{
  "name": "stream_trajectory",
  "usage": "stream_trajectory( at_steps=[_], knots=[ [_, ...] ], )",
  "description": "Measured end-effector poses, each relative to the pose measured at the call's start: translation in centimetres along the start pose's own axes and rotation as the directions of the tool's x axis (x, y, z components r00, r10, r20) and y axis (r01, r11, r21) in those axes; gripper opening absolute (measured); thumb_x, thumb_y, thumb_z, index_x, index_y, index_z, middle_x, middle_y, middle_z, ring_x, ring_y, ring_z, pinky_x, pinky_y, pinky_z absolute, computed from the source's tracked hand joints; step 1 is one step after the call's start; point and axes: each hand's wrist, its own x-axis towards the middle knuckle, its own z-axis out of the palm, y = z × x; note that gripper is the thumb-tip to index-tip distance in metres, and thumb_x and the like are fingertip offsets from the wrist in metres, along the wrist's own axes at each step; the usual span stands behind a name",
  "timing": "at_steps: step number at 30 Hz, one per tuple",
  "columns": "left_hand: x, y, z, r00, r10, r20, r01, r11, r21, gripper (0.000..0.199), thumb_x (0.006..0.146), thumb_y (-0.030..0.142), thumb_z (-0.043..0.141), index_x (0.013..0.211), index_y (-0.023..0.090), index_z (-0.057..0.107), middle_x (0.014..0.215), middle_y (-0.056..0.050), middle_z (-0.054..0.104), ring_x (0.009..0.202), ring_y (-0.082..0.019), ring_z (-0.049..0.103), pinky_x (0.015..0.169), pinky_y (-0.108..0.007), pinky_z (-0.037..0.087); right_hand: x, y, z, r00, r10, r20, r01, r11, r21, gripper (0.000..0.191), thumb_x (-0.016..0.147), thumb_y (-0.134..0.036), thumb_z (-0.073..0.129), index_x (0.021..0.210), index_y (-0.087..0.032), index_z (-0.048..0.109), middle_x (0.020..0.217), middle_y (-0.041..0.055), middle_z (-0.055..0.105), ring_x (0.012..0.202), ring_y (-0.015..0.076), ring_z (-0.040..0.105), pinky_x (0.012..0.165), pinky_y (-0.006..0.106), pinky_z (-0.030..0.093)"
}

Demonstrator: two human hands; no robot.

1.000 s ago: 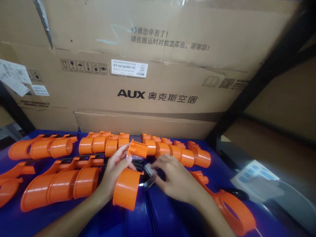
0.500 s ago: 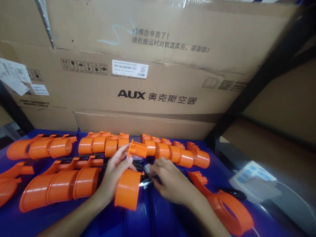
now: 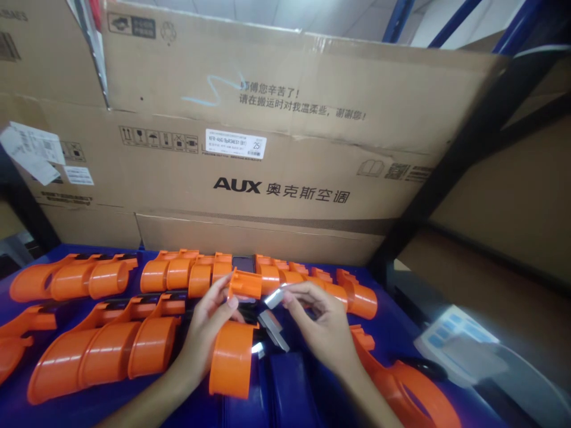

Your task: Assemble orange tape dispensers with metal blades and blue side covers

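Observation:
My left hand [image 3: 201,324] is closed around an orange plastic tape dispenser [image 3: 231,359]; its toothed upper end sticks out above my thumb, and the round body hangs below. Between thumb and fingers, my right hand [image 3: 325,327] pinches a small silver metal plate [image 3: 275,296], held close to the dispenser's upper end. I cannot tell whether plate and dispenser touch. Several loose metal plates [image 3: 273,329] lie on the blue surface between my hands. Part of the dispenser is hidden by my left fingers.
More orange dispensers stand in a back row [image 3: 71,280] and a front row [image 3: 107,356]. Another dispenser [image 3: 410,392] lies beside my right forearm. Cardboard boxes [image 3: 285,137] form the back wall. A clear plastic bag [image 3: 482,359] and a dark oval object [image 3: 423,368] are at right.
My right hand has risen from the loose metal plates with one plate pinched in its fingers. The left hand keeps the dispenser in its grip. The camera has tilted up slightly.

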Motion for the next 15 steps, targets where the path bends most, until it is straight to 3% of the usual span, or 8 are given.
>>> stream_trajectory(
  at_steps=[3,5,8,15],
  knots=[
    [-0.31,0.17,0.28,0.999,0.009,0.043,-0.008,1.000,-0.029,0.071,0.079,0.045,0.078,0.139,0.016,0.054,0.084,-0.005,0.076,0.061,-0.015,0.066,0.061,-0.024,0.048,0.26,-0.05,0.09,0.993,0.054,-0.108,-0.034,0.983,0.179,0.018,0.088,-0.040,0.075,0.087,-0.022,0.071,0.081,0.0040,0.074,0.073,0.0203,0.069,0.069,0.033,0.055],
    [-0.48,0.17,0.42,0.997,0.000,0.081,0.002,1.000,-0.028,0.068,0.080,0.045,0.078,0.137,0.015,0.056,0.086,-0.007,0.076,0.059,-0.016,0.068,0.059,-0.024,0.048,0.44,-0.09,0.21,0.985,0.109,-0.134,-0.064,0.951,0.302,0.022,0.085,-0.039,0.079,0.097,-0.023,0.068,0.076,0.0006,0.072,0.065,0.0169,0.065,0.063,0.029,0.053],
    [-0.67,0.06,0.59,0.995,-0.012,0.102,0.014,1.000,-0.014,0.061,0.081,0.045,0.077,0.131,0.015,0.059,0.089,-0.008,0.076,0.058,-0.016,0.069,0.060,-0.026,0.050,0.52,-0.06,0.54,0.981,0.169,-0.096,-0.116,0.905,0.410,0.040,0.082,-0.040,0.082,0.114,-0.024,0.066,0.074,-0.0008,0.072,0.060,0.0156,0.062,0.061,0.029,0.052],
    [-0.71,-0.24,0.67,0.999,0.005,0.052,-0.005,1.000,-0.011,0.060,0.080,0.051,0.077,0.126,0.016,0.060,0.087,-0.008,0.077,0.057,-0.017,0.070,0.061,-0.026,0.050,0.44,0.30,1.02,0.974,0.226,-0.016,-0.187,0.842,0.507,0.028,0.084,-0.042,0.080,0.096,-0.021,0.067,0.080,0.0042,0.075,0.072,0.0201,0.069,0.069,0.032,0.056]
  ],
)
